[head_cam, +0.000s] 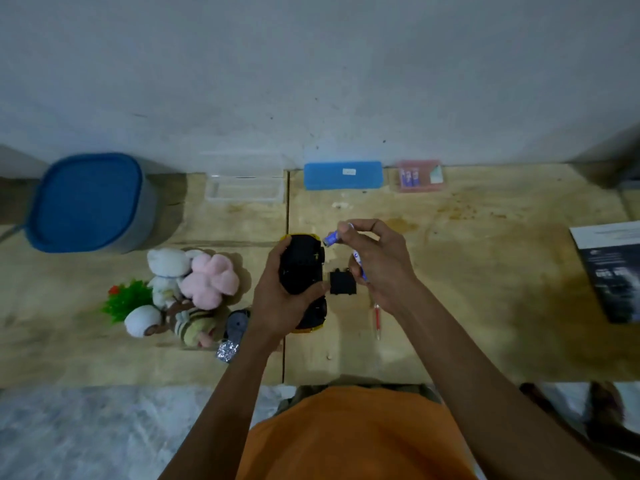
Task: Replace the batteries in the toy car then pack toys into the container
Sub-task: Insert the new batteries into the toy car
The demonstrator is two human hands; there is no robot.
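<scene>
A: Where's the toy car rn?

B: The yellow plastic toy car is upside down, black belly up, just above the pale wood table. The left hand is wrapped round it, thumb on the belly, fingers under the far side.

A: Which way does it point?

B: Its long side runs away from the person & back, nose end far, tail end near. So the open belly faces up, w/ the right side of the car next to the other hand.

A: And the right hand?

B: The right hand is just beside the car, not touching it. It pinches a small blue & silver battery at the fingertips, tilted down toward the car's far end. A 2nd battery is tucked in the same palm.

A: So which hand is closer for the next bit?

B: The right one, I think. The battery must turn to lie along its slot, but I can't see the slot, too dark.

A: What else is near?

B: A small black square cover lies on the table betw. the hands. A red screwdriver lies under the right wrist. A pile of soft plush toys sits left of the car. Far back: a clear plastic container, a blue lid, a pink box w/ spare batteries, & a big blue-lidded tub.
</scene>
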